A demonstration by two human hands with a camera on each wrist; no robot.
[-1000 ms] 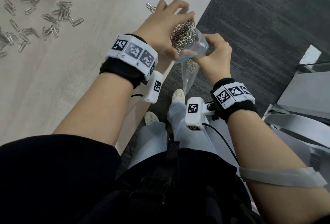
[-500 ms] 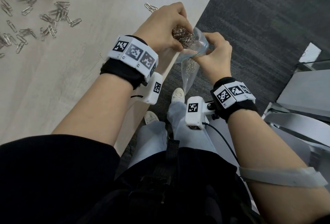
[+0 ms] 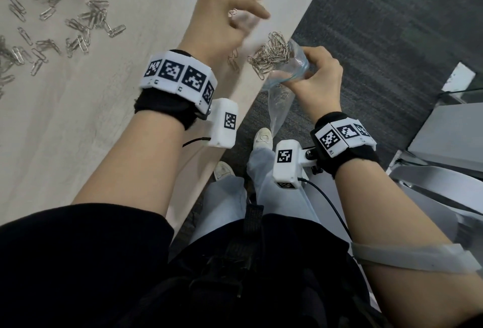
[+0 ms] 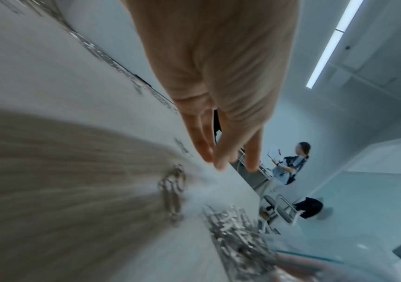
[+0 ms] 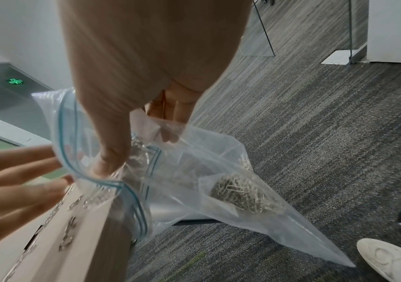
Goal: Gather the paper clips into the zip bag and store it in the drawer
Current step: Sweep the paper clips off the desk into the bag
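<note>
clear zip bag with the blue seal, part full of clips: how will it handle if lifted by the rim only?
The clear plastic zip bag with the blue seal is likely floppy: its film hangs creased below the right hand. Probably bottom-heavy and prone to swing, since silver paper clips bunch low inside. The mouth may spill: a heap of clips pokes out over the light wooden table edge.

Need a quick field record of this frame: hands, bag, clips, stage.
left hand: open, fingers spread above the desk edge, holding nothing
right hand: grips the zip bag's rim beside the desk edge
zip bag: mouth open, body hanging below desk level over the carpet
clips in bag: a clump low in the bag
clips at mouth: a pile at the desk edge, against the opening
loose clips: many scattered on the desk
stage: gathering unfinished; drawer not identifiable
</note>
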